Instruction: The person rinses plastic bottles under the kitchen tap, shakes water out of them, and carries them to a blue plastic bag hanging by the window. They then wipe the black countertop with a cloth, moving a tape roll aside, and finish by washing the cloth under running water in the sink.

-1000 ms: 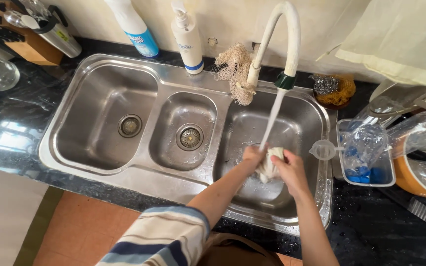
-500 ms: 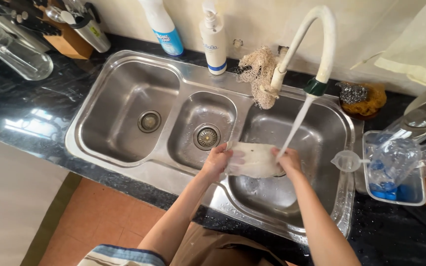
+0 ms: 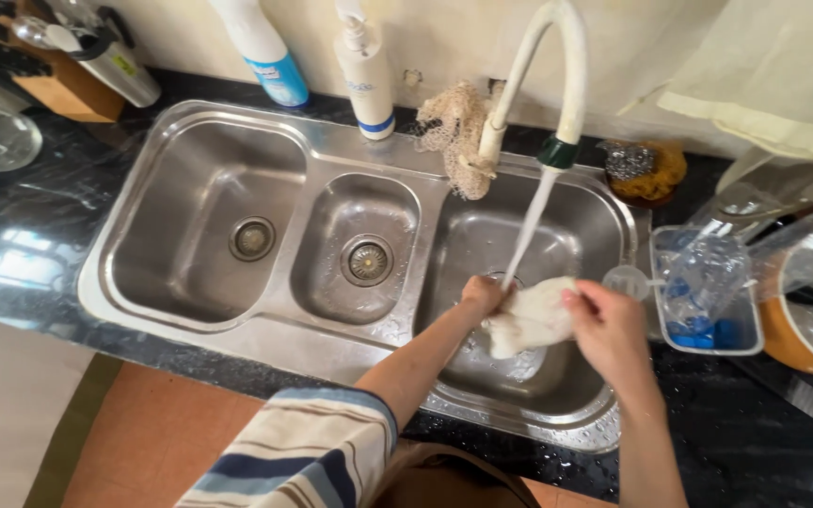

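1. White wet cloth (image 3: 531, 318) sat bunched between both hands over the right basin (image 3: 557, 235) of the steel sink, its long axis running roughly left to right.
2. Left hand (image 3: 482, 296) was closed on the cloth's left end, fingers curled around it; the cloth lay to the right of that hand.
3. Right hand (image 3: 609, 329) was closed on the right end, thumb on top; the cloth lay to its left. Both hands touched it, neither nearer.
4. Water stream (image 3: 531, 226) from the white tap (image 3: 557, 75) fell onto the cloth's left part, just beside the left hand.
5. Outward: middle basin (image 3: 359, 235) and left basin (image 3: 209, 216) held no dishes; clear plastic tub (image 3: 708, 296) stood just right of the sink; net scrubber (image 3: 458, 132) hung at the tap's base; soap pump bottle (image 3: 367, 75) stood behind the sink.
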